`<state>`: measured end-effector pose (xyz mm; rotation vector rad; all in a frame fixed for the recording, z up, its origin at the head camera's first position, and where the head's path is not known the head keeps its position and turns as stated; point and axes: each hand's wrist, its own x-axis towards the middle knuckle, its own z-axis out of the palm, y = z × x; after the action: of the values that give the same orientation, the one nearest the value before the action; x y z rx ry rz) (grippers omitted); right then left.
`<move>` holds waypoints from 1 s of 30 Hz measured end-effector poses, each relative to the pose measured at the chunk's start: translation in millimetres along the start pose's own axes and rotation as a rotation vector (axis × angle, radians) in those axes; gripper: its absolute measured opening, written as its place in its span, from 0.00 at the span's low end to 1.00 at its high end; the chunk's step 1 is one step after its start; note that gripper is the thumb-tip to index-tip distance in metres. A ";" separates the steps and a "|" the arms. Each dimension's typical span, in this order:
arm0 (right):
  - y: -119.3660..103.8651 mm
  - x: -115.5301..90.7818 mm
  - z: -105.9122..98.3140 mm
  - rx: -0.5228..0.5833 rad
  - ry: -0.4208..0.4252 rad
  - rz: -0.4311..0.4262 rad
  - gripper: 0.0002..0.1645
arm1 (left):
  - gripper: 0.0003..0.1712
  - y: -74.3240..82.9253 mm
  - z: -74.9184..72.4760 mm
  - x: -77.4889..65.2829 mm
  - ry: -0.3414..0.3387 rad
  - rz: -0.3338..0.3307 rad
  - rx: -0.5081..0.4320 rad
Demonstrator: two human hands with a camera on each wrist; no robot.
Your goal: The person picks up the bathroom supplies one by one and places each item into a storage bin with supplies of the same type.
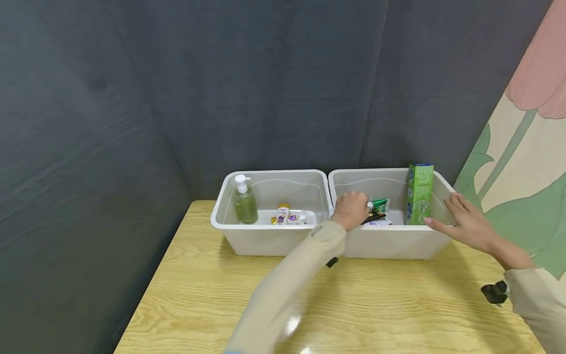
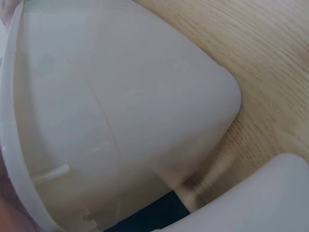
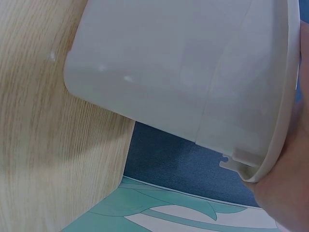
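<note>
Two off-white plastic bins stand side by side. My left hand [image 1: 351, 209] bends over the front left corner of the right bin [image 1: 389, 243], its fingers pointing down inside, and I cannot tell whether they hold anything. Right beside those fingers lie a green tube [image 1: 380, 205] and a black packet [image 1: 375, 216]. At the bin's right rim rests my right hand [image 1: 470, 223], fingers extended and thumb spread toward the front edge. Near that thumb a tall green box [image 1: 420, 194] stands upright. Both wrist views show mostly the bin's outer wall [image 2: 130, 82], with the hands partly hidden behind the rim.
The left bin [image 1: 261, 241] contains a green pump bottle [image 1: 245, 204] and several small bottles and packets, including a white one with a yellow cap [image 1: 283, 214]. Beneath is a wooden table [image 1: 199, 295]. A dark curtain [image 1: 265, 83] hangs behind, and a flower-patterned panel [image 1: 526, 177] is at right.
</note>
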<state>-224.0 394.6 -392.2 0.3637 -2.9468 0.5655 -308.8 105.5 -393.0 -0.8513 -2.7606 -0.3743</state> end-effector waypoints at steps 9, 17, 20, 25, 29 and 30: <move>-0.7 1.8 -1.7 0.000 -0.001 -0.017 0.54 | 0.18 -5.2 -15.4 -3.6 -0.003 0.034 -0.022; 0.2 -0.1 -2.2 0.006 -0.016 -0.007 0.54 | 0.15 -12.4 -21.6 -5.4 0.024 0.048 -0.055; 0.1 0.4 -2.2 0.002 -0.013 -0.001 0.54 | 0.18 -14.8 -23.0 -6.0 0.032 0.048 -0.087; 0.1 1.5 -1.5 -0.001 -0.011 -0.003 0.54 | 0.15 -18.9 -27.2 -9.1 0.041 0.058 -0.101; -0.2 1.0 -2.0 0.005 -0.009 -0.015 0.53 | 0.12 -22.2 -33.9 -12.7 0.039 0.055 -0.161; -0.3 0.8 -2.2 0.006 -0.010 -0.020 0.53 | 0.13 -23.1 -35.4 -13.3 0.036 0.055 -0.184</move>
<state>-224.5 395.0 -389.9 0.3973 -2.9478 0.5714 -306.4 69.3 -367.5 -0.9501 -2.6949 -0.6340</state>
